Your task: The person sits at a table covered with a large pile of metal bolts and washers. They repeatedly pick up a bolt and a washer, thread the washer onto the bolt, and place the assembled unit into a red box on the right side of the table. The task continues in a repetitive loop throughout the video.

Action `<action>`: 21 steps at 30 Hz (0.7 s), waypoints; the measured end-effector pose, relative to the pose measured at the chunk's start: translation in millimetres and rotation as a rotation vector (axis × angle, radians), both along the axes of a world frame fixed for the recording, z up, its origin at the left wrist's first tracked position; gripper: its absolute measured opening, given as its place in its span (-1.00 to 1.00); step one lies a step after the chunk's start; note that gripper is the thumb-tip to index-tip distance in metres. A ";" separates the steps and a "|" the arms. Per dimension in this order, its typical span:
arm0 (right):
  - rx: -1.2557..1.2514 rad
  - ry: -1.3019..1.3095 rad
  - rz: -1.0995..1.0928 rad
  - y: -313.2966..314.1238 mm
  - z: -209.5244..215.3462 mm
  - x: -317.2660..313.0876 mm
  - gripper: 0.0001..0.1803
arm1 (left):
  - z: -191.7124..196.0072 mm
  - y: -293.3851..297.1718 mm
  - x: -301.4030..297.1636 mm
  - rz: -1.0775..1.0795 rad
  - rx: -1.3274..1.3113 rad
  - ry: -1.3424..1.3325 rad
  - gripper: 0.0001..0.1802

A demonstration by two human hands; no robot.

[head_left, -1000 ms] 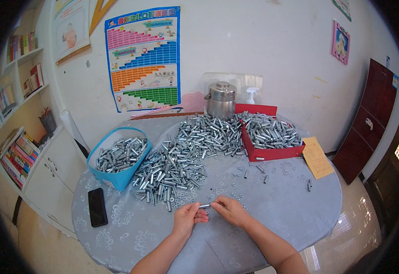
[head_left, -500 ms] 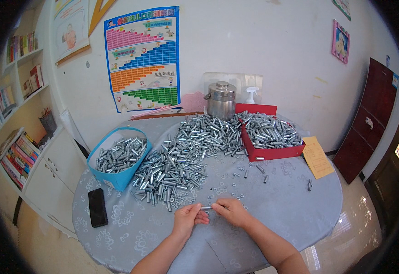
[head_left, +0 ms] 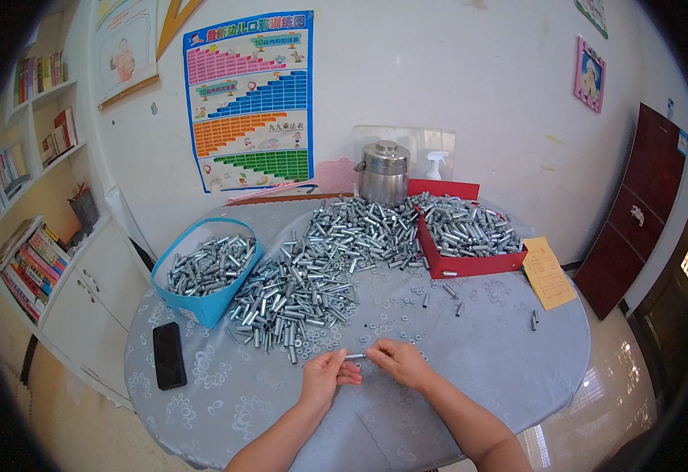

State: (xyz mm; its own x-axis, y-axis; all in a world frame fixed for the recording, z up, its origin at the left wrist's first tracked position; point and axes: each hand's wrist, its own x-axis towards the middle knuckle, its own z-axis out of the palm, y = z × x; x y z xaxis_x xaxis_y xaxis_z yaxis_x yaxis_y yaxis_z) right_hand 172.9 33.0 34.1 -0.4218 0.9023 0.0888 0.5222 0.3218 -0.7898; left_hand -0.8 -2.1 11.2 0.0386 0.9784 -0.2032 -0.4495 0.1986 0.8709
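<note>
Both hands meet at the near side of the table (head_left: pixel 486 346), in front of the pile (head_left: pixel 332 256). The left hand (head_left: pixel 323 377) has thumb and fingers clamped on the left end of a small metal tube (head_left: pixel 355 356); the right hand (head_left: pixel 401 364) pinches its right end. The tube lies roughly level between the two hands, its middle exposed; whether it is one part or several fitted together cannot be told at this size. Small washers (head_left: pixel 404 318) are scattered on the cloth (head_left: pixel 265 429) just beyond the fingers. The pile, made up of similar silvery parts, spreads from near the hands back to a steel canister (head_left: pixel 383 177). At its left stands a blue bin (head_left: pixel 212 311) filled with metal parts; at its right, a red box (head_left: pixel 478 266), heaped with the same kind. A few loose tubes (head_left: pixel 534 320) lie apart on the right, near a yellow sheet (head_left: pixel 549 275) at the box's corner. A black phone (head_left: pixel 168 355) rests flat on the left, near the bin. A white spray bottle (head_left: pixel 435 165) stands behind the box, near the canister. A coloured chart (head_left: pixel 251 102) is on the wall behind.
</note>
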 end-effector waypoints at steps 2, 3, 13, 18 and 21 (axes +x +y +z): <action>0.037 0.023 0.012 -2.0 3.3 -0.9 -0.68 | 0.4 0.3 -0.3 0.016 -0.013 0.002 -0.70; 0.070 0.053 0.031 -0.9 0.6 -0.6 -0.71 | 0.6 0.4 -0.4 0.023 -0.019 0.005 -0.70; 0.541 0.156 0.209 6.6 -6.0 -0.6 -0.82 | -8.1 5.3 -7.6 -0.012 -0.144 -0.100 -0.68; 0.373 0.093 0.159 -1.8 5.5 -0.6 -0.82 | -6.3 3.2 -7.3 -0.033 -0.100 -0.034 -0.66; 0.306 0.123 0.144 -2.7 5.2 -1.7 -0.82 | -3.6 3.5 -6.0 -0.045 -0.120 -0.013 -0.64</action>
